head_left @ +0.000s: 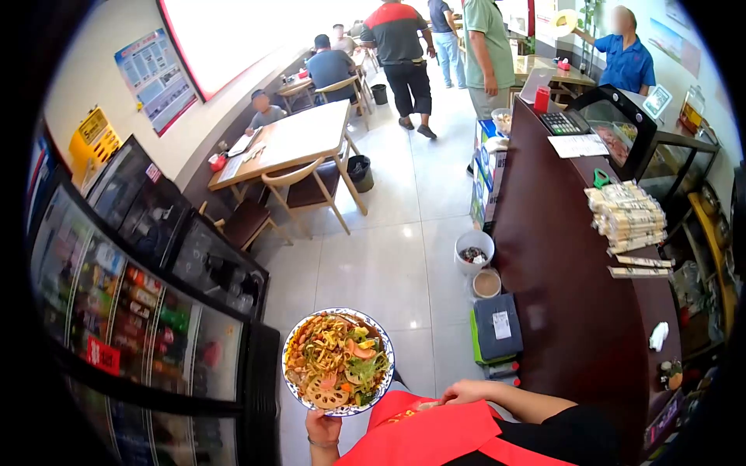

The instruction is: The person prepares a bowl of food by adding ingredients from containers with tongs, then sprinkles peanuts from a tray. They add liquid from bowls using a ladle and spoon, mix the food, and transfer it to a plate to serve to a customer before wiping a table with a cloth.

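Note:
A white bowl with a blue-patterned rim [286,378] is full of noodles, lotus root slices, peanuts and leafy greens [338,359]. My left hand [322,429] grips it from below at the near edge, with most of the fingers hidden under the bowl. At my waist, my right hand [465,391] rests against the red apron [435,431]. Its fingers look bent and closed, and whatever lies in them cannot be made out.
Drinks fridges [132,311] line the left side. A dark counter [567,256] on the right carries wrapped chopsticks [628,213] and green scissors [601,178]. Buckets [474,250] stand beside it. Ahead are a table [299,140], chairs [303,182] and several people, one walking [396,46].

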Available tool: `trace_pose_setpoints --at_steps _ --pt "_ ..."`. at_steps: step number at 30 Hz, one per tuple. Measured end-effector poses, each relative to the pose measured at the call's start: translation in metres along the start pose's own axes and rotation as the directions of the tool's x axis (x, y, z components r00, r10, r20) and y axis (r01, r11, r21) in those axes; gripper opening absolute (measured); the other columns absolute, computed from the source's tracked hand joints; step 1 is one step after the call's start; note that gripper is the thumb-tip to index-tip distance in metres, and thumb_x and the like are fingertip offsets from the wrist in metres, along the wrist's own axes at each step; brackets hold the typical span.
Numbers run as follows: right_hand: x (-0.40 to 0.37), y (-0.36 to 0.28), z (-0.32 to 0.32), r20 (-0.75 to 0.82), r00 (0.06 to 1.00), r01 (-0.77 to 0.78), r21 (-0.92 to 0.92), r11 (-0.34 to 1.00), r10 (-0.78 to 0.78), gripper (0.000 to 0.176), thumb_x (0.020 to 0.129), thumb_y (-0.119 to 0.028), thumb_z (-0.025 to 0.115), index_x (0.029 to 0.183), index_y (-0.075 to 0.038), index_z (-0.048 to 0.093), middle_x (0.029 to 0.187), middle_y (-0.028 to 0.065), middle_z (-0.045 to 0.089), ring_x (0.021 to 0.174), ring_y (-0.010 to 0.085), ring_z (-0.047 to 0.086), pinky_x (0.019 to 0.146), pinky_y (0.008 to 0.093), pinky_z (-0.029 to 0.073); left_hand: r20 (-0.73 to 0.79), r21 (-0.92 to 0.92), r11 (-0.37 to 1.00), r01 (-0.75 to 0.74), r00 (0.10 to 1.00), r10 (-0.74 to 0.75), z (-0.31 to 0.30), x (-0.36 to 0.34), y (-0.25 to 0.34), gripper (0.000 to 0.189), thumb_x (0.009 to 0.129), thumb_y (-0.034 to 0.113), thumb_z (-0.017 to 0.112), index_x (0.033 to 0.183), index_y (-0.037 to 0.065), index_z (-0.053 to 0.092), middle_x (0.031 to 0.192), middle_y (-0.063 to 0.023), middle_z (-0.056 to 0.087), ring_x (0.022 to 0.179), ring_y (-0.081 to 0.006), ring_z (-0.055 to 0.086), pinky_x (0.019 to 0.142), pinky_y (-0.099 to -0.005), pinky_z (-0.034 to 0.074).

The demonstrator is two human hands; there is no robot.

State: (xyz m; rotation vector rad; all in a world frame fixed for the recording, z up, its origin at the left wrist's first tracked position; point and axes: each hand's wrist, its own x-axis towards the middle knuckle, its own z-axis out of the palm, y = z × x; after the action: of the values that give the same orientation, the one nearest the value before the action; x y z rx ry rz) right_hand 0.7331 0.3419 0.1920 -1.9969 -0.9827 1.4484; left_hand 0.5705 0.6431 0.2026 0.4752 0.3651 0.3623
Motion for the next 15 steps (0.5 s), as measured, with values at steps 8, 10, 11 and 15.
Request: trace_pose_setpoints --at_steps 8,10,11,15 --pt "0.087 -0.039 -0.114 -0.261 0.87 -0.44 -0.028 0.897 0.419 0.041 0.08 -0.029 0.045 0.105 0.002 0.056 0.103 0.0256 0.055 0.091 0.0361 0.057 0.077 0.0409 0.046 0.174 0.082 0.956 0.283 0.94 -0.293 0.047 0.255 0.058 0.056 0.067 0.011 0.047 0.122 0.0 0.039 0.12 -0.0116 0.049 0.11 -0.0256 0.047 0.097 -0.0395 0.035" --pt "0.134 -0.011 -0.131 -0.352 0.716 -0.323 0.598 0.733 0.603 0.038 0.081 -0.028 0.049 0.1 0.004 0.055 0.103 0.026 0.055 0.092 0.0356 0.057 0.076 0.0383 0.046 0.233 0.094 0.941 0.324 0.912 -0.338 0.068 0.322 0.06 0.055 0.067 0.01 0.046 0.121 0.001 0.04 0.12 -0.0114 0.048 0.113 -0.0256 0.044 0.098 -0.0397 0.033" --pt "0.141 -0.018 -0.155 -0.445 0.785 -0.199 0.475 0.857 0.43 0.034 0.081 -0.027 0.051 0.096 0.004 0.054 0.101 0.0241 0.056 0.091 0.0347 0.057 0.075 0.0369 0.045 0.262 0.087 0.946 0.313 0.908 -0.325 0.074 0.355 0.056 0.054 0.067 0.01 0.046 0.121 0.0 0.041 0.12 -0.0111 0.048 0.113 -0.026 0.044 0.098 -0.0396 0.033" --pt "0.196 0.004 -0.221 -0.618 0.743 0.045 0.429 0.902 0.256 0.028 0.079 -0.026 0.058 0.087 0.0 0.053 0.089 0.0154 0.06 0.085 0.0267 0.059 0.07 0.0323 0.045 0.308 0.114 0.931 0.346 0.879 -0.364 0.115 0.465 0.05 0.055 0.066 0.011 0.047 0.12 0.001 0.041 0.121 -0.0103 0.048 0.114 -0.0268 0.044 0.098 -0.0404 0.033"
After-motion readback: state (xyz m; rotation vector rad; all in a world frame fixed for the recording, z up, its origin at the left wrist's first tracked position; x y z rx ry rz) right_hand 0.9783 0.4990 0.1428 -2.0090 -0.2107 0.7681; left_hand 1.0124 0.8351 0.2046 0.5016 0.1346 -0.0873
